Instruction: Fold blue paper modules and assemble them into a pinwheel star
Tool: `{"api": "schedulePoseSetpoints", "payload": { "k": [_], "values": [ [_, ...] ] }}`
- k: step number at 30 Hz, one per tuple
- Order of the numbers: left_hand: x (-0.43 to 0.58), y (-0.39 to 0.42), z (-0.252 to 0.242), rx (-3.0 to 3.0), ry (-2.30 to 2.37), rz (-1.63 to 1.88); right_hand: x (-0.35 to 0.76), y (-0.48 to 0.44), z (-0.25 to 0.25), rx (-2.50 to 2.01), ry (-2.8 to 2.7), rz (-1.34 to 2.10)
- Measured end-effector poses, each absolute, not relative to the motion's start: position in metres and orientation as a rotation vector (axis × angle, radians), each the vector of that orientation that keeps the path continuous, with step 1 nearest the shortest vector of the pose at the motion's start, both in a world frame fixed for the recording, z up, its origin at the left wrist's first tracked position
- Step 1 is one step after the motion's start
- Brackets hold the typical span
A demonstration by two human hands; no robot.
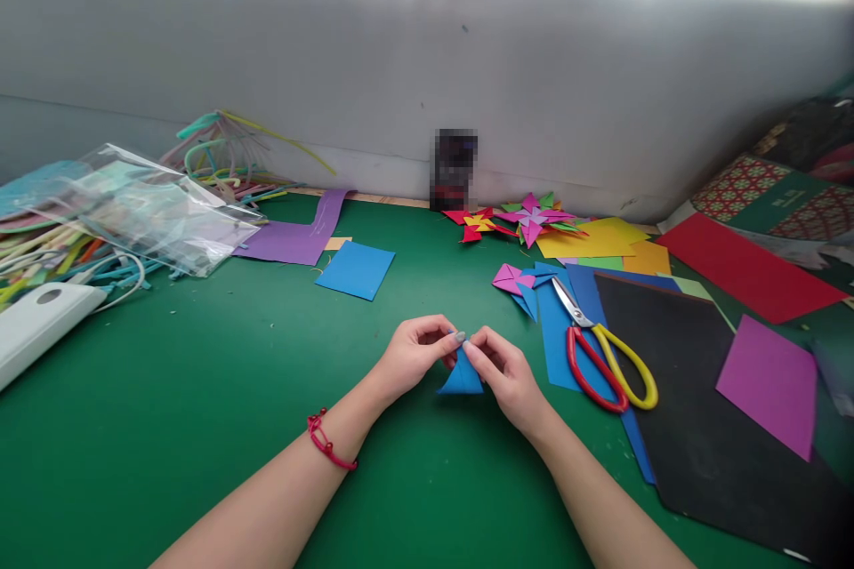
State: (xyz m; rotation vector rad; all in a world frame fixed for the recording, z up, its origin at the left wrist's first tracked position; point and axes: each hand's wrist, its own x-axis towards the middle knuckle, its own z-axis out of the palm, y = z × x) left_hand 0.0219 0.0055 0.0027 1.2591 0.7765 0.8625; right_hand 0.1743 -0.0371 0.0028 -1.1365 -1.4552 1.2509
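Observation:
A small folded blue paper piece [460,378], roughly triangular, sits on the green table [200,427] between my hands. My left hand [417,356] pinches its top corner with curled fingers; a red string bracelet is on that wrist. My right hand [503,373] pinches the same corner from the right, fingertips touching the left hand's. Both hands are closed on the paper.
Scissors [604,351] with red and yellow handles lie on blue paper to the right, beside a black sheet [707,427] and a purple square [767,382]. Folded paper stars [527,222] lie at the back. A blue square [356,269], purple strip and a plastic bag [153,213] of strips lie left.

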Motion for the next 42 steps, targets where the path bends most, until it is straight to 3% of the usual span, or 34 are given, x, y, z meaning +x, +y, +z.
{"api": "schedulePoseSetpoints", "payload": {
  "k": [11,27,42],
  "values": [
    [0.021,0.006,0.002,1.269,0.732,0.796,0.175,-0.039,0.001,-1.131,-1.433,1.354],
    [0.023,0.007,0.000,1.049,0.681,0.757,0.174,-0.037,-0.002,-1.196,-1.404,1.243],
    [0.023,0.005,0.009,1.160,0.695,0.789,0.175,-0.033,-0.001,-1.096,-1.207,1.439]
  ]
}}
